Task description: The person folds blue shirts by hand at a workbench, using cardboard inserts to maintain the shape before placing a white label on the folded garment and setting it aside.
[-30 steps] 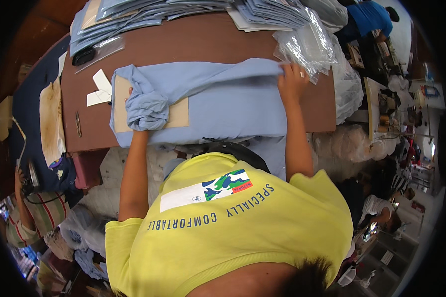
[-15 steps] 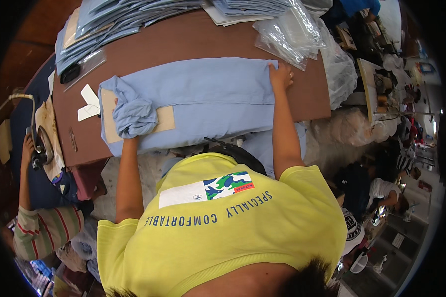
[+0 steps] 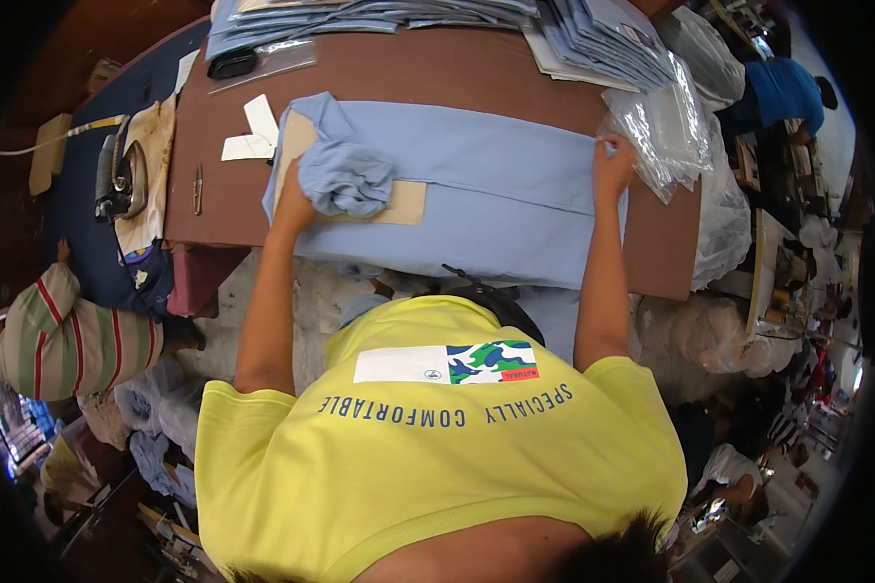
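Observation:
A light blue shirt [image 3: 496,160] lies stretched lengthwise over the table in front of me, smoothed into a long strip with a seam along it. At its left end a loose part is bunched into a crumpled heap over a tan cardboard sheet [image 3: 406,204]. My left hand [image 3: 297,202] is closed at that end, beside the heap and the cardboard; cloth hides some of its fingers. My right hand [image 3: 612,167] pinches the far right corner of the shirt, its thumb and fingers together.
Stacked folded blue garments [image 3: 331,19] line the far edge, with clear plastic bags [image 3: 666,131] at the right. White tags [image 3: 253,136] and small thread snips [image 3: 197,189] lie left. An iron [image 3: 131,180] rests on the neighbouring board, near a person in a striped shirt [image 3: 78,335].
My left hand has come out from under the bunched cloth to its left side. My right hand stays at the right corner. The neighbour's hand has left the iron.

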The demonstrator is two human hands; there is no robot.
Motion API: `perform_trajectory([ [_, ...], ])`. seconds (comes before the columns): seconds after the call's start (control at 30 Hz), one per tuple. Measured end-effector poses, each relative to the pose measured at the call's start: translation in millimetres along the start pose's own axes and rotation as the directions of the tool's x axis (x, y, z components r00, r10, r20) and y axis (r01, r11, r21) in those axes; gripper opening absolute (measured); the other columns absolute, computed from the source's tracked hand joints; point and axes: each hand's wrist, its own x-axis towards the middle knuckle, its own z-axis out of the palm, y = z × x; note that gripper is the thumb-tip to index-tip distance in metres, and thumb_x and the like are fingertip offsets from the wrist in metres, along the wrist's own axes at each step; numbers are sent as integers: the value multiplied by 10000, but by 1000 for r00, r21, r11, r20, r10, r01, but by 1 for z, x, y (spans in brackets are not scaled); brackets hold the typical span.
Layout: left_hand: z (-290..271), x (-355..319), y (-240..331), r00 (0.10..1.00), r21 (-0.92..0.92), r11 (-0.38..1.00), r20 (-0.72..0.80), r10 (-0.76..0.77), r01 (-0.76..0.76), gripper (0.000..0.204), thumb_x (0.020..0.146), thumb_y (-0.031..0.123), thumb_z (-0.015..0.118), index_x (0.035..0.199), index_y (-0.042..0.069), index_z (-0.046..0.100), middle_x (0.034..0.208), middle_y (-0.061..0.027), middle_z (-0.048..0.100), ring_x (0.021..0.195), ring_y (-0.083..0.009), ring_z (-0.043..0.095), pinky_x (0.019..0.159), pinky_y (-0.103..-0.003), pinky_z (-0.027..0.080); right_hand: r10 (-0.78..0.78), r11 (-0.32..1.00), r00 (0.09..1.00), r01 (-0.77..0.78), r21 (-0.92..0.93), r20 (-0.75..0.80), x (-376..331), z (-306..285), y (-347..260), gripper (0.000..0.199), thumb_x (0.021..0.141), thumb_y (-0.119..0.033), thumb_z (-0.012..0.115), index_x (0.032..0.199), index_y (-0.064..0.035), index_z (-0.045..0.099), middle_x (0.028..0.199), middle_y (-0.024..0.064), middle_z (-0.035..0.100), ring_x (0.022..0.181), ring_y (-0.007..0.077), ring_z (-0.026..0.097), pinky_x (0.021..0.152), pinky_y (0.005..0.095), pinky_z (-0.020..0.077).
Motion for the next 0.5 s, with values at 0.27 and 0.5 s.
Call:
perform_trajectory([
  [0.27,-56,68,-13,986,296,952,164,25,-74,827,618,-79,553,1354,213,315,1378,-58,339,1284,-310,302,1029,-511,272,-786,583,543,487,650,298,-137,-13,-255,344,742,-290,675,1028,-116,596,1007,72,575,968,269,520,818,382,412],
  [0.5,-50,118,-35,836,314,911,546,57,-268,1067,528,-77,702,1405,278,209,1367,-28,365,1313,-293,253,1038,-607,207,-724,634,295,641,433,623,-172,15,-306,383,712,-211,681,1085,-154,615,1061,60,544,971,252,500,895,435,338],
])
